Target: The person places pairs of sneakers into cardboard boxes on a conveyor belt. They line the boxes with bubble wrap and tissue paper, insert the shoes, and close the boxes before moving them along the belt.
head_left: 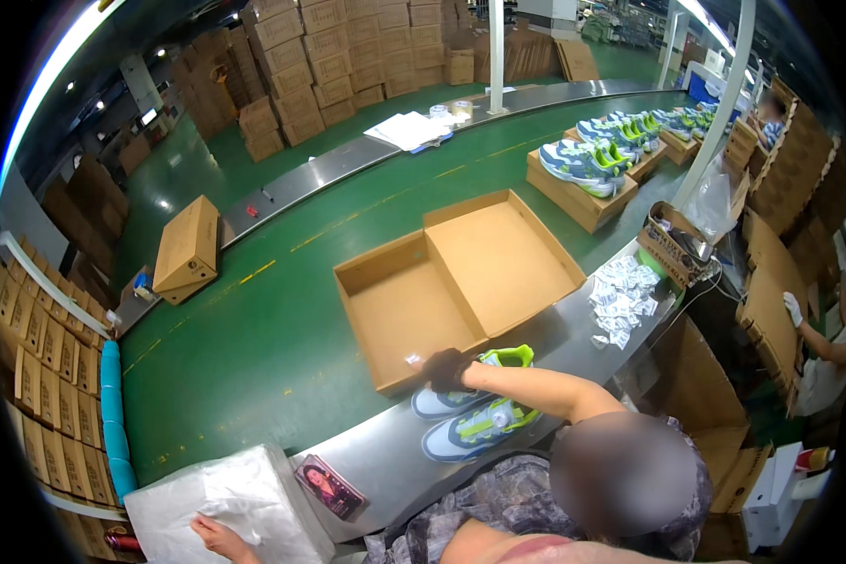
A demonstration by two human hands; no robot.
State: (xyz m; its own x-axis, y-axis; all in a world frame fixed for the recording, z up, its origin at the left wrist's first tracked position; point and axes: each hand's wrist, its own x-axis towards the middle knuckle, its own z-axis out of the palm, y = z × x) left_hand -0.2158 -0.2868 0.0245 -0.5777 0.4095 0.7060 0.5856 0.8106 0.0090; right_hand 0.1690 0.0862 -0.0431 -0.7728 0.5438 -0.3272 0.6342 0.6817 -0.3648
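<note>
At the lower left, my left hand [220, 539] lies over a stack of white tissue paper [211, 484], its fingers pinched on the top sheet. My right hand is not in view. To the right, a co-worker in a grey patterned top leans in; their dark-gloved hand [446, 370] reaches over the near edge of an open brown shoebox [399, 301], by a small white packet [414, 360]. Below that hand stand a pair of blue-grey sneakers [479, 428] with lime-green linings, partly covered by the arm. Bare skin at the lower edge cannot be assigned.
A picture card [330, 487] lies beside the paper. White packets [623, 299] are heaped on the metal ledge. A closed shoebox [187, 248] stands across the green belt [291, 324]; sneakers on boxes [573, 193] line its far right. Shelved boxes [56, 376] stand left.
</note>
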